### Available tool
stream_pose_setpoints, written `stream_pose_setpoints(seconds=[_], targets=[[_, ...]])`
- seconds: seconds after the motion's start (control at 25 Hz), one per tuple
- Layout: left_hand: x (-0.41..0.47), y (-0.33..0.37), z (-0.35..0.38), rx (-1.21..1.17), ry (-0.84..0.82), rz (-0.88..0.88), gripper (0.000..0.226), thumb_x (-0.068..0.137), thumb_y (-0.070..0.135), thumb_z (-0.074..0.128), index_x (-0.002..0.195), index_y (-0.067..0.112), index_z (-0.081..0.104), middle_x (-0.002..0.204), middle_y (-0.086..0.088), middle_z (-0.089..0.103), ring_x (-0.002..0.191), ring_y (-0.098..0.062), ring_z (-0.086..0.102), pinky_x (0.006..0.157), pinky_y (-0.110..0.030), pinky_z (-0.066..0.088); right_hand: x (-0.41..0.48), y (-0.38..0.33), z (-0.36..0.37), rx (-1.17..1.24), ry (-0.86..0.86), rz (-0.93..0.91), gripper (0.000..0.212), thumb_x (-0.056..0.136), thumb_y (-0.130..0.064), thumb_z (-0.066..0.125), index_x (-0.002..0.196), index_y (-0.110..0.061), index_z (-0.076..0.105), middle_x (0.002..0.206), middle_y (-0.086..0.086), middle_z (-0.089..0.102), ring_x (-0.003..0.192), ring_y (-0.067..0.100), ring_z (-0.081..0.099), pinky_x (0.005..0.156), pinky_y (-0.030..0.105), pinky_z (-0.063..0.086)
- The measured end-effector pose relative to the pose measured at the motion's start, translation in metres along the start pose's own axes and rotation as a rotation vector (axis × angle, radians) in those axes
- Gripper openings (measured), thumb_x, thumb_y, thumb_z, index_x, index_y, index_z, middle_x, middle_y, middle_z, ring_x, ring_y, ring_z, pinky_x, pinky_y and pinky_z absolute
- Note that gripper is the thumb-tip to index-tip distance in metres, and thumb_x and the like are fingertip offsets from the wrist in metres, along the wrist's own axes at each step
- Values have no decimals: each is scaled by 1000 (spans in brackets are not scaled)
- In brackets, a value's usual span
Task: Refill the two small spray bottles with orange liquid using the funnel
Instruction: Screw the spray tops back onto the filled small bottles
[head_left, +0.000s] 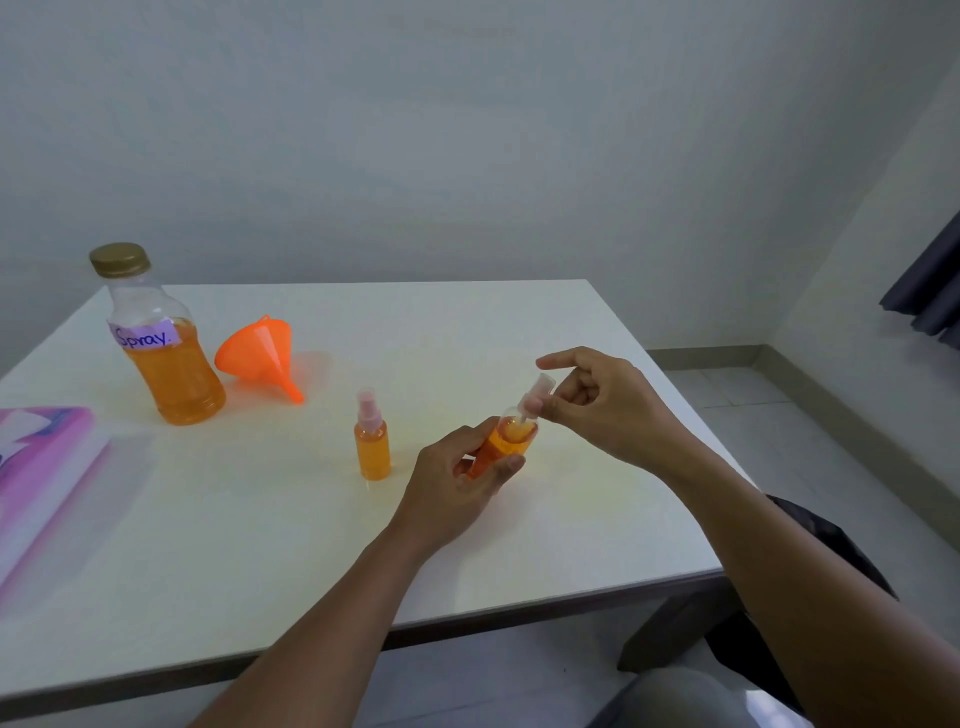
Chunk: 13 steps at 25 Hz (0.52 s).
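The left hand (457, 478) was wrapped around the body of a small spray bottle (501, 441), holding it tilted above the counter (519, 545), neck leaning toward the right. Orange liquid filled most of that bottle. The right hand (608, 410) pinched the bottle's clear spray top (537, 397) between thumb and fingers, with the index finger raised and curled over it; whether the top was fully seated on the neck could not be told.

Just left of the held bottle, a second spray bottle (372, 441) stood upright on the counter with its pink-tinted pump and clear cap on, nearly full of orange liquid.

Toward the far left corner of the counter stood a large bottle (163, 348), clear plastic with a gold cap (119, 258) screwed on, and a purple label (145, 335) reading "Spray." It was a little over half full of orange liquid. Just beside it on the right an orange funnel (260, 353) lay on its side, wide mouth toward the large bottle and spout pointing toward the near right.

At the left edge of the counter lay a pink pack (41, 467), partly cut off by the frame. Both forearms reached in over the near edge.
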<state>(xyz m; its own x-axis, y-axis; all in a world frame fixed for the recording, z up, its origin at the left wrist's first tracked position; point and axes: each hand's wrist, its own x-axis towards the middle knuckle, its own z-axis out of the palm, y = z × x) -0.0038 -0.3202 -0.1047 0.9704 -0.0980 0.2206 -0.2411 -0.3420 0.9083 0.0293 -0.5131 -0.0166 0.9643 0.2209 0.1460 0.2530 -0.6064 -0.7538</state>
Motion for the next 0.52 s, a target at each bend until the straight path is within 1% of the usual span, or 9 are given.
stream_pose_setpoints(seconds=[0.04, 0.12, 0.16, 0.24, 0.32, 0.4, 0.52], targets=[[0, 0, 0, 4, 6, -4, 53, 82, 52, 61, 132, 34, 55, 105, 27, 59, 98, 5, 58, 71, -5, 45, 0, 1, 0, 33, -25, -13, 60, 75, -46, 80, 129, -27, 61, 92, -9, 75, 87, 3, 71, 82, 25, 59], [0, 0, 0, 10, 10, -7, 50, 85, 47, 63, 132, 34, 55, 103, 30, 58, 99, 10, 56, 70, -2, 46, -1, 1, 1, 188, -92, -55, 55, 82, -21, 79, 133, -19, 60, 109, -7, 74, 104, 9, 71, 89, 28, 60], [0, -1, 0, 10, 7, -6, 50, 85, 46, 64, 133, 31, 56, 103, 29, 58, 100, 12, 55, 71, -1, 46, -2, 1, 1, 240, -104, -72, 51, 85, -10, 77, 132, -16, 61, 109, -3, 75, 107, 13, 71, 90, 29, 59], [0, -1, 0, 14, -8, 2, 53, 85, 47, 65, 133, 28, 58, 105, 25, 61, 100, 10, 55, 72, -3, 46, -2, 3, 4, 287, -90, -79, 45, 86, 2, 74, 127, -12, 63, 97, 4, 75, 105, 18, 72, 91, 32, 59], [-1, -2, 0, 17, -11, 6, 57, 82, 52, 64, 132, 27, 58, 105, 21, 63, 99, 4, 57, 74, -7, 47, -2, 5, 11, 299, -60, -48, 43, 86, 7, 72, 124, -10, 60, 90, 6, 72, 101, 18, 72, 91, 37, 60], [-2, -3, 2, 40, 5, 9, 60, 79, 55, 64, 133, 28, 58, 107, 18, 63, 97, -3, 59, 78, -11, 45, -3, 5, 21, 280, -2, -3, 42, 88, 7, 69, 124, -12, 55, 89, 3, 71, 97, 15, 71, 91, 39, 60], [-3, -1, 3, 51, 32, 10, 61, 79, 55, 65, 134, 30, 56, 107, 19, 60, 98, -4, 58, 80, -10, 44, -5, 5, 28, 283, 69, 40, 48, 89, 2, 71, 126, -18, 49, 89, -1, 73, 96, 9, 71, 93, 34, 59]])
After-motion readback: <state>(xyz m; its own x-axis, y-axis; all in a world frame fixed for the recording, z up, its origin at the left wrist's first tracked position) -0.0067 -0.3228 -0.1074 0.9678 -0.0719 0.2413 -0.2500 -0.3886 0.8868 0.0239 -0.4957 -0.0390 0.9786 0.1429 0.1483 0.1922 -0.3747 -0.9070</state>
